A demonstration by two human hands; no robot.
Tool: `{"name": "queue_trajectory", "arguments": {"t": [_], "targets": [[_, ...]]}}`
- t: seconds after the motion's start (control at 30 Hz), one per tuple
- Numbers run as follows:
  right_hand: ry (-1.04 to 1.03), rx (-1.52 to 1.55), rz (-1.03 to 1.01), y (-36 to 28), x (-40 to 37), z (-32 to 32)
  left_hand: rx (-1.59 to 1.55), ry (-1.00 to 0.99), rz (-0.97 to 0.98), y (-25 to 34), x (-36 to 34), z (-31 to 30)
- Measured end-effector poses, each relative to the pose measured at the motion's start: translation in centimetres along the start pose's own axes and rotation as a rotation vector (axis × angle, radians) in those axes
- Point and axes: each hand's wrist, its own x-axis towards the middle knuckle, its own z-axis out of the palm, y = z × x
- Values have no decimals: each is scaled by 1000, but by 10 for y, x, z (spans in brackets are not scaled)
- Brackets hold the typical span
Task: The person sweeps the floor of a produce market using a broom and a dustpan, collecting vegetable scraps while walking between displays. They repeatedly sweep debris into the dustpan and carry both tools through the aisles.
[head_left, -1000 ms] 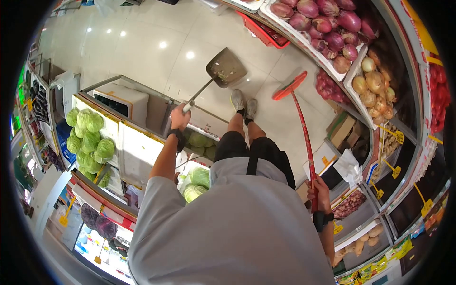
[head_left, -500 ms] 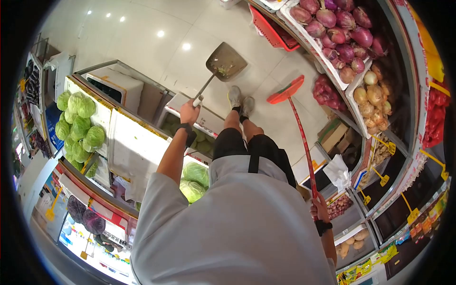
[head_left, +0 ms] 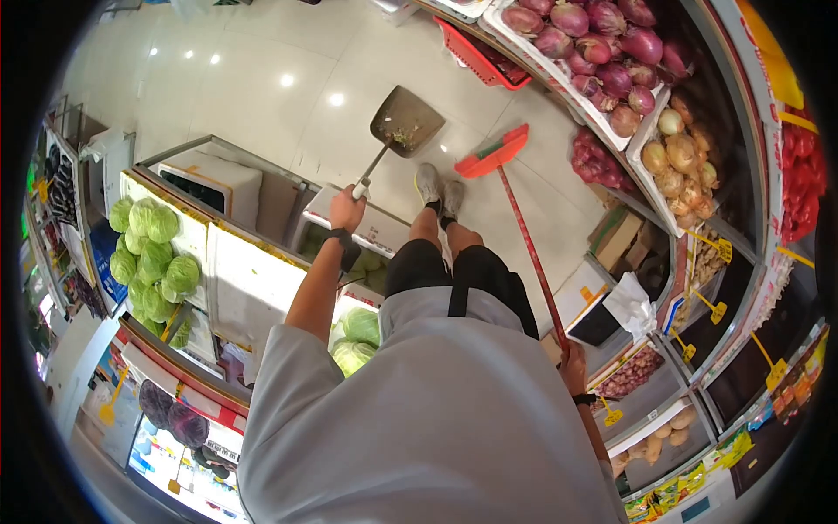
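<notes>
In the head view, your left hand (head_left: 347,211) is closed round the pale grip of the dustpan (head_left: 408,118), fingers wrapped about it. The pan lies out ahead of your shoes (head_left: 428,183), with small bits of debris (head_left: 401,138) gathered near its handle end. You cannot tell from this angle whether its underside touches the tiled floor (head_left: 262,113).

Your right hand (head_left: 573,367) is at your side, curled round the upper part of the red handle of the broom (head_left: 494,154); some of its fingers are hidden. The handle slants forward from it to the red and green head, which sits to the right of your shoes and well apart from the pan.

Green cabbages (head_left: 155,260) are stacked on the counter to your left. Red onions (head_left: 611,52) and brown onions (head_left: 681,164) fill trays to your right, near a red basket (head_left: 476,54).
</notes>
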Motion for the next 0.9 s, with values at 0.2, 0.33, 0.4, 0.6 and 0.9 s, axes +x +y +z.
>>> {"name": "queue_trajectory", "arguments": {"t": [0.2,0.33,0.4,0.6,0.9], "targets": [[-64,-153,228,71,3,12,-17,-16,-11,13,5,-3],[-54,-251,223,100,24,-7,20,31,25,14,13,4],[-37,-335,160,135,31,-5,17,17,13,16,14,4],[-61,-467,262,158,52,-43,92,1,54,30,23,2],[79,-535,140,222,74,-47,83,-45,-4,44,34,2]]}}
